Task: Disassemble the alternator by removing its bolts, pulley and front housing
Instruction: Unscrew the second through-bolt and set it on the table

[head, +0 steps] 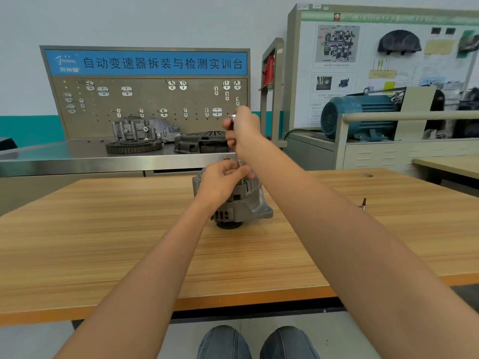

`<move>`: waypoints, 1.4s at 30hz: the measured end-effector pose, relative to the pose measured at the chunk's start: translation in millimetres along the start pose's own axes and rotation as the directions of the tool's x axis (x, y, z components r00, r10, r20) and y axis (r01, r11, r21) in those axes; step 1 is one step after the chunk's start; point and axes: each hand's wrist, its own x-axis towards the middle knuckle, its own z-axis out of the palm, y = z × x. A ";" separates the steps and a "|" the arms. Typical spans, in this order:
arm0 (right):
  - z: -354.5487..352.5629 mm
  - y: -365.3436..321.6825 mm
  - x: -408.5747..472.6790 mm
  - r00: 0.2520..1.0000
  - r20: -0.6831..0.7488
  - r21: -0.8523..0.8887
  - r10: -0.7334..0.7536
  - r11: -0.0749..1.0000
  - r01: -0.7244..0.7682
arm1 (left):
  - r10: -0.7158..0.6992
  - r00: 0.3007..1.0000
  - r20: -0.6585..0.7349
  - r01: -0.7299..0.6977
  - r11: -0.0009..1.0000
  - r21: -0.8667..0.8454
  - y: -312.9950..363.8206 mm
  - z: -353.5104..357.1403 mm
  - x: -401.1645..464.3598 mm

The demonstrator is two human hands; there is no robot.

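Hands are working over the alternator (234,200), which is sitting on the wooden counter (129,229), near the far edge, with its dark round end facing down. I am looking down at both arms reaching out to it. My left hand (220,182) is resting on top of the alternator, and its fingers are curling around the lower end of a thin metal tool (237,156). My right hand (242,130) is higher up, and its grip is closing tight around the top of that same tool, which is standing almost straight up. A small shiny bit (363,204) is lying well apart on the right side of the counter. Behind, gray engine parts (145,133) are sitting on a steel bench (77,156) under a board with hooks (145,99). A blue-green motor (357,115) is sitting off to the right.
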 end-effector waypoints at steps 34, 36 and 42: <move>10.1 8.1 -2.2 0.922 -0.341 0.016 -0.183 0.979 0.201 | -0.053 0.995 -0.080 0.059 0.995 0.077 -0.1 3.5 2.0; 8.5 3.6 1.6 0.958 -0.258 -0.052 -0.128 0.992 0.119 | -0.038 0.997 -0.064 0.041 0.998 0.051 -0.7 3.8 2.4; -5.8 -8.0 6.0 0.966 0.232 -0.078 0.116 0.992 -0.101 | -0.008 1.000 -0.006 0.008 1.000 0.023 -0.4 1.8 0.5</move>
